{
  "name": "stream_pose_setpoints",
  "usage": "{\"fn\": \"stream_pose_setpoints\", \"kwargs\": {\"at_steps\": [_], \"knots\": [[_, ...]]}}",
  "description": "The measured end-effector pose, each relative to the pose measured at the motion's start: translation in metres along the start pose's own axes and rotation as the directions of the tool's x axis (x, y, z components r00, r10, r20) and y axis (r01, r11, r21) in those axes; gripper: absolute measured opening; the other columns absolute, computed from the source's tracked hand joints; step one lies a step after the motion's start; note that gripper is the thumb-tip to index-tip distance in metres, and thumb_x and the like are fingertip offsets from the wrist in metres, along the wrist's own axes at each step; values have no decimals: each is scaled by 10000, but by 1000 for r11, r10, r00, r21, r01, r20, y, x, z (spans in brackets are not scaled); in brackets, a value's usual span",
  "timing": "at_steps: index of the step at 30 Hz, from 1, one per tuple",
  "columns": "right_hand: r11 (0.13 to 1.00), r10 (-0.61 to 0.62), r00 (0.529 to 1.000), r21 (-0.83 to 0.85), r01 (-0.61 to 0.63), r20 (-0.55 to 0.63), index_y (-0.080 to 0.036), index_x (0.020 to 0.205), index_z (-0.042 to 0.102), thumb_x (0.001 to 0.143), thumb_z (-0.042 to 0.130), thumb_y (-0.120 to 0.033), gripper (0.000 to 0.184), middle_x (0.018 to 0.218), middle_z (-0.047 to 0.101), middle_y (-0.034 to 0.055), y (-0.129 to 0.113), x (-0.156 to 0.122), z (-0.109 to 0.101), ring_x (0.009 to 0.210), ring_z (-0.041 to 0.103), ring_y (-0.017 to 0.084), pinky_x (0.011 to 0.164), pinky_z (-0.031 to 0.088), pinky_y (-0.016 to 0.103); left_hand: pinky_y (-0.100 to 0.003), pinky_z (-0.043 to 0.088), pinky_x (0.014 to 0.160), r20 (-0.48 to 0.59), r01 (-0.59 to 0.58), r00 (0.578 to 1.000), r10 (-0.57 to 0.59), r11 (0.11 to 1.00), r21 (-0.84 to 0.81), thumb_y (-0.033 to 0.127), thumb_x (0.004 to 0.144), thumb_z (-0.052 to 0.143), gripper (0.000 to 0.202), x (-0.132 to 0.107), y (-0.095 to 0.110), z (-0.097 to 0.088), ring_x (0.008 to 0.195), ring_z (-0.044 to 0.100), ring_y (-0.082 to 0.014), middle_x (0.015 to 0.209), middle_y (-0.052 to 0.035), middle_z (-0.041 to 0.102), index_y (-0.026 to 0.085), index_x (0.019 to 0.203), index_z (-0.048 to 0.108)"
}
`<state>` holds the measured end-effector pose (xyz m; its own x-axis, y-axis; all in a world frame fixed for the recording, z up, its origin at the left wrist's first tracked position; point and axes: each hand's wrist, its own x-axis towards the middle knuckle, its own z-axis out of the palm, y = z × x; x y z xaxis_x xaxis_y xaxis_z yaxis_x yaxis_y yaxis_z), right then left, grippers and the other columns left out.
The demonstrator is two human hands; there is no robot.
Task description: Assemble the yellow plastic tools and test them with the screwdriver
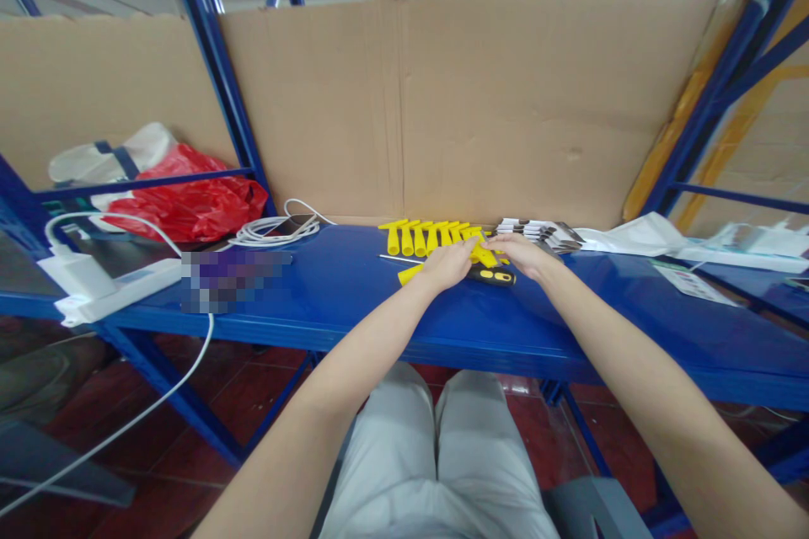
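My left hand (450,264) and my right hand (522,254) meet over the blue shelf top, fingers closed around one yellow T-shaped plastic piece (484,253). Behind them, several matching yellow pieces (420,241) stand in a row. Under and beside my hands lies a screwdriver with a black and yellow handle (496,274), its thin shaft pointing left. Another yellow part (409,274) rests just left of my left hand, partly covered by it. Small black and white packets (534,229) are stacked close behind my right hand. My fingertips are too small to make out clearly.
A cardboard sheet (506,101) closes off the back of the blue shelf (354,303). At left are a red plastic bag (190,202), a coiled white cable (271,230) and a white power strip (126,290). White bags (645,234) and a printed sheet (695,282) lie at right.
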<state>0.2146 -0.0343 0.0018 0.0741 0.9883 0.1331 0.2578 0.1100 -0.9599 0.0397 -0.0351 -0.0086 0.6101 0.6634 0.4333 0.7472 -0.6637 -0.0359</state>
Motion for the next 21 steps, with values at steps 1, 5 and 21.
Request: {"fn": "stream_pose_setpoints", "kwargs": {"at_steps": [1, 5, 21], "knots": [[1000, -9, 1000, -7, 9, 2, -165, 611, 653, 648, 807, -274, 192, 634, 648, 12, 1, 1, 0, 565, 505, 99, 545, 372, 222, -373, 489, 1006, 3, 2, 1000, -2, 1000, -5, 153, 942, 443, 521, 0, 0, -1, 1208, 610, -226, 1364, -124, 605, 189, 1460, 406], [1000, -28, 1000, -10, 28, 15, -168, 634, 655, 663, 808, -374, 258, 672, 672, 39, 4, 2, -1, 620, 553, 127, 568, 402, 235, -365, 487, 1003, 17, 5, 1000, -5, 1000, -4, 146, 941, 441, 516, -1, 1, -4, 1208, 611, -226, 1387, -127, 588, 176, 1455, 410], [990, -73, 994, -127, 63, -76, -170, 773, 704, 769, 698, -427, 257, 829, 719, 61, 11, 10, -13, 807, 636, 164, 713, 477, 259, -370, 469, 1042, 14, -32, 999, 33, 999, -30, 150, 935, 451, 513, -3, 3, -9, 1247, 587, -230, 1424, -126, 555, 169, 1447, 442]]}}
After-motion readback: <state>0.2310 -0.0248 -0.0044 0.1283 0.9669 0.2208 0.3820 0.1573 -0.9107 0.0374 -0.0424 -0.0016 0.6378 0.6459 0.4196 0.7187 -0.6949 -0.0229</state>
